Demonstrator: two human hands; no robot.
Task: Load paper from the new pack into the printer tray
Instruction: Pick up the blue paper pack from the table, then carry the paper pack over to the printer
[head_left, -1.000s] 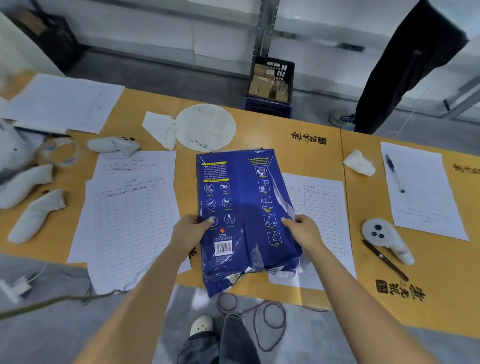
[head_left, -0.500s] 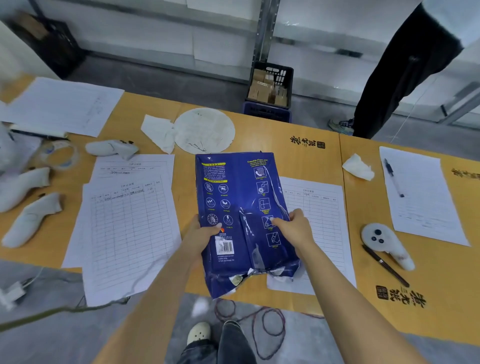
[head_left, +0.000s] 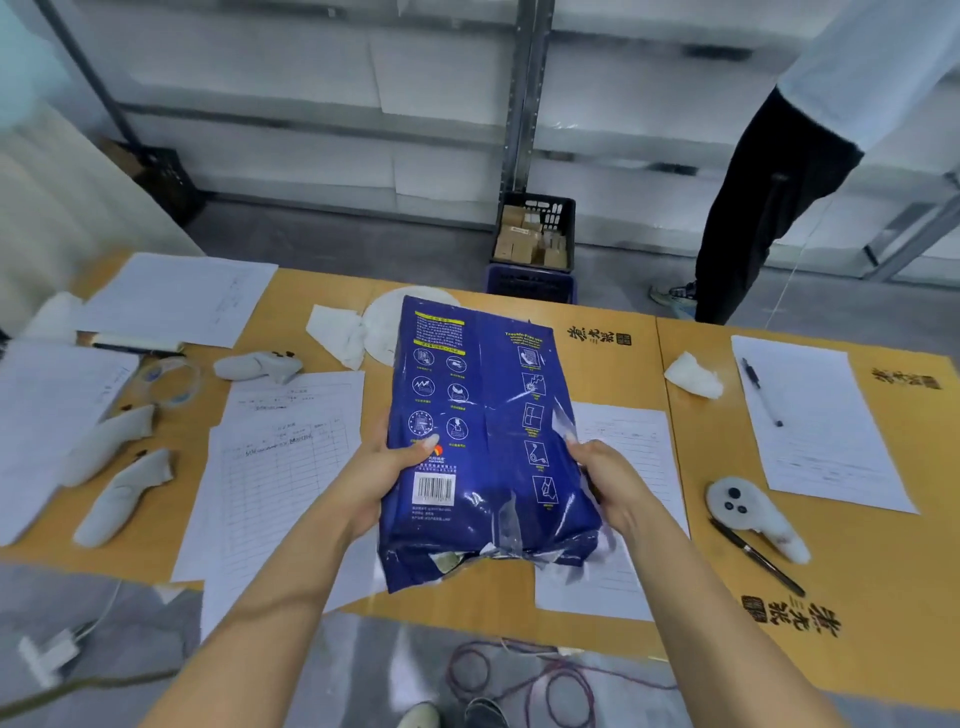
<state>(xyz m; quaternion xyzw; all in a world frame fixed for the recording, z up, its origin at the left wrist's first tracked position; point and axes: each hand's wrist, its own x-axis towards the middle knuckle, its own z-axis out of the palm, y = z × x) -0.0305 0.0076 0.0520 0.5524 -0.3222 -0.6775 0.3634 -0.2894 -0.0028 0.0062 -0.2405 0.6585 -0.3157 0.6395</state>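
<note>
Blue glossy plastic-wrapped paper pack (head_left: 483, 441) hides both palms, its torn near end crumpled. Left hand (head_left: 371, 475) and right hand (head_left: 610, 483) grip its sides above the bench's (head_left: 649, 364) near edge.

The pack (head_left: 483, 441) hid the fingers of both hands behind its sides, and covered the near part of the round disc (head_left: 387, 325) and a strip of the sheet (head_left: 623, 467) under it. Its small print was too fine to read. The bystander (head_left: 779, 171) was cut off above the waist by the top edge. The whole frame was motion-blurred, the left papers (head_left: 47, 415) most.
</note>
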